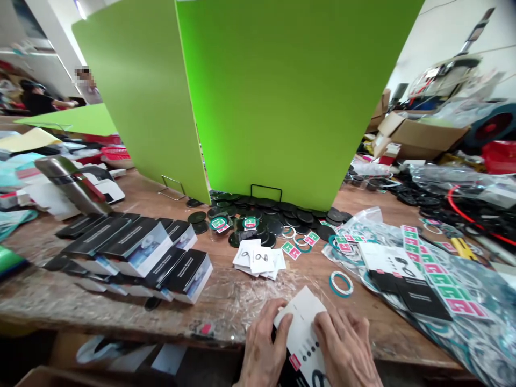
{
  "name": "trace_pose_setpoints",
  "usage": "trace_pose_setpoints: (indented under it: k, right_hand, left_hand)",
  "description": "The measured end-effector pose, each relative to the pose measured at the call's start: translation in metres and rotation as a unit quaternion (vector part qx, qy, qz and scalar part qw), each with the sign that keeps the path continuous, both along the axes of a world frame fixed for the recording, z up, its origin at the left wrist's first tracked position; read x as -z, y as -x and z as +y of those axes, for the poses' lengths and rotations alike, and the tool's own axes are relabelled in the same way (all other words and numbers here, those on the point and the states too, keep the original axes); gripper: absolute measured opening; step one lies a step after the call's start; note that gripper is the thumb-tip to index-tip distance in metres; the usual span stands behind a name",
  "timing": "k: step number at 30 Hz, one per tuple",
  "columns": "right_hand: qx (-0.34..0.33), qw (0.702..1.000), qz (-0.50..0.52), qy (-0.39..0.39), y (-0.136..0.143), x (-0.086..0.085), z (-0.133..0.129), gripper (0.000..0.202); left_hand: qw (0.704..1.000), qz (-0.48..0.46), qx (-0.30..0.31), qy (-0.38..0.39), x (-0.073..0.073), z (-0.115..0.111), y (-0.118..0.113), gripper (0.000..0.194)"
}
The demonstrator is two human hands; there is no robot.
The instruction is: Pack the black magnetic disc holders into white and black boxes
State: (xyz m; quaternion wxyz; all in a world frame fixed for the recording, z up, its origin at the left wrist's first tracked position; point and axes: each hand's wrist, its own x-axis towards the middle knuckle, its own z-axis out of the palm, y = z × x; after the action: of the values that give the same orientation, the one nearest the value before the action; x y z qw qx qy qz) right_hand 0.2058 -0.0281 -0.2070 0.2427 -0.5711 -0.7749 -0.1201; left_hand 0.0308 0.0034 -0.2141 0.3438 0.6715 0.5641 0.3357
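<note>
A black-and-white printed carton (303, 336) is tilted at the table's front edge, between my two hands. Along its left side, my left hand (262, 338) grips it with the thumb on the near face. My right hand (342, 344) presses its bent fingers against the carton's right side. Just beyond lie folded white leaflets (260, 259) with a printed drawing. A teal-and-white ring (341, 283) rests on the wood to the right. Behind the leaflets spreads a heap of black discs (278, 226), some with green-and-pink stickers (296, 249).
Black boxes (137, 247) are stacked at left, by a metal thermos (72, 180). Green panels (282, 102) stand across the back. On the right, a plastic bag of rings (475, 344) carries flat cartons (403, 279) and sticker strips. A person (38, 98) is far left.
</note>
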Motion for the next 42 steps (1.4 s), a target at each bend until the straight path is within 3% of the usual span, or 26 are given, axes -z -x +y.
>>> trace_pose_setpoints:
  k: [2,5,7,12,15,18,20,23,27,31,33,36,38,40,42]
  right_hand:
    - [0.02,0.999,0.019,-0.017,0.012,-0.002,-0.002,0.023]
    - [0.01,0.997,0.034,-0.071,0.027,-0.006,0.001,0.027]
    - [-0.009,0.994,0.053,-0.09,0.032,-0.017,0.007,0.03]
    - [-0.092,0.993,0.052,-0.051,0.021,-0.077,0.025,0.025]
    - [-0.167,0.981,0.056,0.076,0.008,-0.11,0.031,0.031]
    - [-0.228,0.957,0.066,0.168,0.001,-0.12,0.038,0.03]
    - [-0.228,0.95,0.081,0.197,0.002,-0.118,0.043,0.023]
    - [-0.214,0.946,0.095,0.223,0.007,-0.108,0.046,0.022]
    - [-0.192,0.967,0.064,0.152,0.016,-0.089,0.037,0.018]
    - [-0.201,0.976,0.036,0.071,0.022,-0.074,0.028,0.007]
    - [-0.205,0.978,0.023,0.03,0.022,-0.069,0.027,0.009]
    - [-0.229,0.973,0.021,-0.005,0.017,-0.062,0.027,0.025]
    - [-0.224,0.971,0.083,-0.008,0.012,-0.056,0.027,0.036]
    - [-0.178,0.954,0.235,0.056,0.01,-0.05,0.026,0.044]
    - [-0.16,0.874,0.417,0.19,0.01,-0.048,0.026,0.046]
  left_hand:
    - [0.999,0.019,0.032,-0.025,0.001,0.001,0.004,0.038]
    - [0.991,0.036,0.112,-0.066,0.006,-0.001,0.008,0.086]
    - [0.987,0.019,0.143,-0.071,0.003,-0.001,0.007,0.098]
    - [0.977,-0.164,0.111,0.085,-0.024,0.006,0.001,0.031]
    - [0.958,-0.256,0.043,0.119,-0.024,0.012,0.004,0.032]
    - [0.953,-0.284,0.015,0.104,-0.013,0.013,0.012,0.046]
    - [0.948,-0.302,0.029,0.097,-0.011,0.012,0.015,0.053]
    - [0.93,-0.358,0.008,0.086,-0.022,0.011,0.013,0.045]
    - [0.906,-0.406,-0.07,0.092,-0.036,0.012,0.001,0.029]
    - [0.902,-0.427,-0.05,0.043,-0.029,0.007,-0.003,0.027]
    - [0.928,-0.372,-0.013,-0.027,-0.019,0.003,0.003,0.037]
    - [0.965,-0.209,0.029,-0.157,-0.008,0.0,0.017,0.047]
    - [0.969,-0.136,0.05,-0.201,-0.006,0.001,0.026,0.042]
    - [0.97,-0.104,0.07,-0.208,-0.007,0.001,0.031,0.039]
    - [0.971,-0.09,0.084,-0.205,-0.008,0.001,0.033,0.037]
